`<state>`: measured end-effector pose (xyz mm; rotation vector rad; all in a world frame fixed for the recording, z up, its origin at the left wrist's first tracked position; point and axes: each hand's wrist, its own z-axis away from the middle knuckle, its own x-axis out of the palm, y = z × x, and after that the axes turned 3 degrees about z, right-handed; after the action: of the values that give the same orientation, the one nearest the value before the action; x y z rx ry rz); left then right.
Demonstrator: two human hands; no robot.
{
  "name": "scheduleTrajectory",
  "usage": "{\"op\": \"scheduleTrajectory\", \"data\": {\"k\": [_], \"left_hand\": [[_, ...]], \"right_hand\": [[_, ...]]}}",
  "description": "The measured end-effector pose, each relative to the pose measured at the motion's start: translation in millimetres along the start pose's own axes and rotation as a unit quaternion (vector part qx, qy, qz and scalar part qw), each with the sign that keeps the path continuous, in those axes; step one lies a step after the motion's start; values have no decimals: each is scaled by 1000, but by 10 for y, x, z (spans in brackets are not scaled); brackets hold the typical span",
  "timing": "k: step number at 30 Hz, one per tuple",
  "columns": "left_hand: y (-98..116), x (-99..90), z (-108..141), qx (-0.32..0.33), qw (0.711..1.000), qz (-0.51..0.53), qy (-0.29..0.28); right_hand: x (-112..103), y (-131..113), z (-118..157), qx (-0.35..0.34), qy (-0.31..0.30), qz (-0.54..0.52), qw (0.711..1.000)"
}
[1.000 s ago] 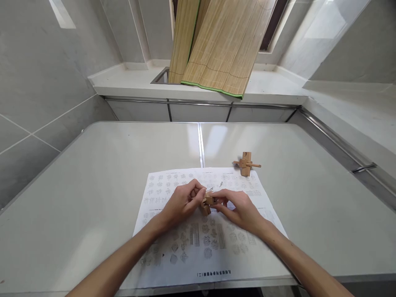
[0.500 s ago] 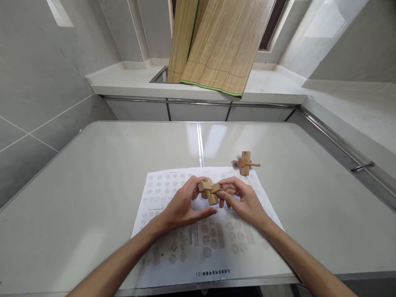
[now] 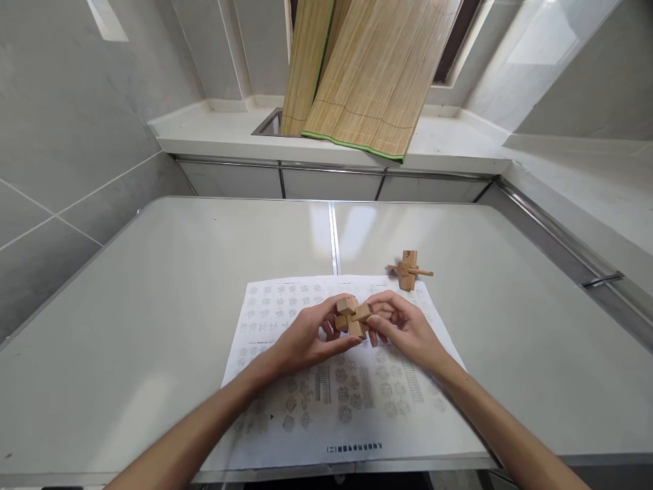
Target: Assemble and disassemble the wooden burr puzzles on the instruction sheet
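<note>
A wooden burr puzzle (image 3: 353, 318) made of interlocking blocks is held above the printed sheet (image 3: 270, 435). My left hand (image 3: 313, 333) grips it from the left, thumb at its lower edge and fingers behind the upper block. On the other side, my right hand (image 3: 400, 323) pinches the right-hand block between thumb and fingers. Part of the puzzle's back is hidden by my fingers. Beyond my right hand, a second wooden puzzle (image 3: 407, 270) with a thin stick through it and a dark mark on top lies at the sheet's far edge.
The sheet lies upside down to me on a light, glossy table (image 3: 153, 306) with a seam down its middle. Behind the table runs a white ledge (image 3: 219, 139), where a bamboo mat (image 3: 367, 88) hangs over. A metal rail (image 3: 551, 228) runs along the right side.
The burr puzzle has turned a little between my hands, showing more block ends. My left thumb has come up against its lower edge. The view has shifted slightly.
</note>
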<state>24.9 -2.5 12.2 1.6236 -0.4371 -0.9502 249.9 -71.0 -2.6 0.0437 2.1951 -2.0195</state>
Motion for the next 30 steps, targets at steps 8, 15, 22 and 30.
{"op": "scheduleTrajectory", "data": {"k": [8,15,22,30], "left_hand": [[57,-9,3,-3,995,96,25],[-14,0,18,24,998,65,-6],[-80,-49,21,71,997,29,11],[-168,-6,29,167,986,7,21]], "right_hand": [[6,37,-35,48,-47,-22,997],[8,-23,-15,57,-145,9,988],[-60,14,-13,71,-240,-110,962],[-117,157,-34,59,-287,-180,939]]}}
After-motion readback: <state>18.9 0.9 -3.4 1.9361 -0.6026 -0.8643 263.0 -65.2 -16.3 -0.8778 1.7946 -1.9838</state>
